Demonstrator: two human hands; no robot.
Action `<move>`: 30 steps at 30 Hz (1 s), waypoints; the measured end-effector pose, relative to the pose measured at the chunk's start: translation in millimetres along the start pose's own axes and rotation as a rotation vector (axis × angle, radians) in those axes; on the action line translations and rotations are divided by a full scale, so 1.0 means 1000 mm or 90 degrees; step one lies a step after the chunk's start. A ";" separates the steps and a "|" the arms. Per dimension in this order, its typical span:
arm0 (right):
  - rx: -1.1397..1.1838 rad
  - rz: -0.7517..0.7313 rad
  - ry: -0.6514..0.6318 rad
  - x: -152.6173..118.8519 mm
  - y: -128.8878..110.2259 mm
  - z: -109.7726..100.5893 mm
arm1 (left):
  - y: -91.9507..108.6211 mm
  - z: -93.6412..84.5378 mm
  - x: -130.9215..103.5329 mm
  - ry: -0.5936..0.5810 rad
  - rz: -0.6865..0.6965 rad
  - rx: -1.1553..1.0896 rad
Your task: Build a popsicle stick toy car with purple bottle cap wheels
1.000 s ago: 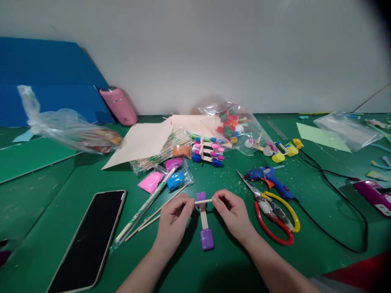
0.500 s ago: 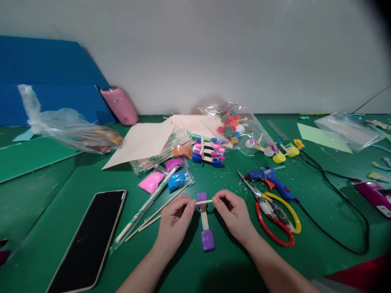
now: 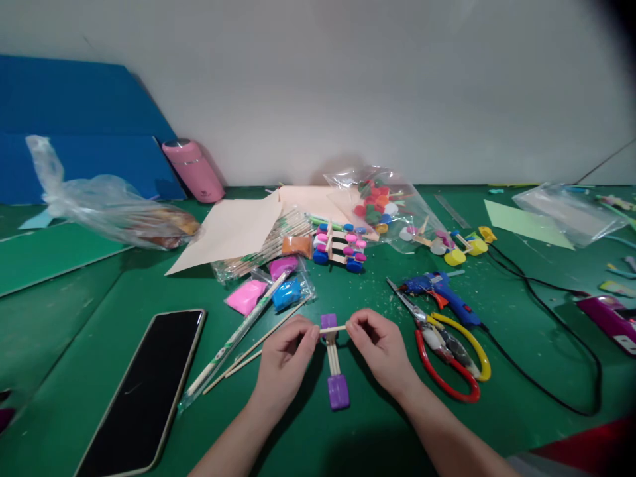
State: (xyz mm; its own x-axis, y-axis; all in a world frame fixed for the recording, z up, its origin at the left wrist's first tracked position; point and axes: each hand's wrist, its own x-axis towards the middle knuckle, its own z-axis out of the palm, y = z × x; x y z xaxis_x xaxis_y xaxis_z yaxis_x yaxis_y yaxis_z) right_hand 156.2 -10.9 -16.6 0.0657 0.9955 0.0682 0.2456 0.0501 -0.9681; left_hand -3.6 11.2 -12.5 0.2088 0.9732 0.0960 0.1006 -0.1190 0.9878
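Observation:
A short wooden stick [image 3: 332, 329] is pinched at its left end by my left hand [image 3: 288, 354] and at its right end by my right hand [image 3: 380, 348]. It lies across the far part of a small piece made of parallel sticks [image 3: 333, 359] with a purple block [image 3: 338, 392] at the near end and another purple block [image 3: 328, 321] at the far end. Whether the held stick touches that piece is not clear. Two long thin sticks [image 3: 248, 354] rest left of my left hand.
A phone [image 3: 144, 391] lies at the left. Red-handled scissors [image 3: 447, 371], yellow-handled pliers [image 3: 484, 351] and a blue glue gun [image 3: 442, 291] with a black cable are at the right. Behind stand small stick models [image 3: 340, 248], clay packets [image 3: 288, 293] and a pink bottle [image 3: 193, 170].

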 end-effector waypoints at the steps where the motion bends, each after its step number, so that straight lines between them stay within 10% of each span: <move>1: 0.000 0.000 0.000 0.000 0.000 0.000 | 0.000 0.000 0.000 0.000 0.000 0.000; 30: 0.048 -0.021 0.075 -0.001 0.006 -0.005 | -0.007 -0.006 -0.003 0.052 -0.026 -0.086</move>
State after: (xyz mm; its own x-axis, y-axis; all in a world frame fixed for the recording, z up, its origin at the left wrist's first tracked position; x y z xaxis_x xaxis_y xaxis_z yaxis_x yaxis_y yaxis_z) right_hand 162.3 -11.6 -21.0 0.1732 0.9772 0.1232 0.1769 0.0921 -0.9799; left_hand -10.7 10.5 -18.6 0.1264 0.9902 0.0598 -0.0262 -0.0570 0.9980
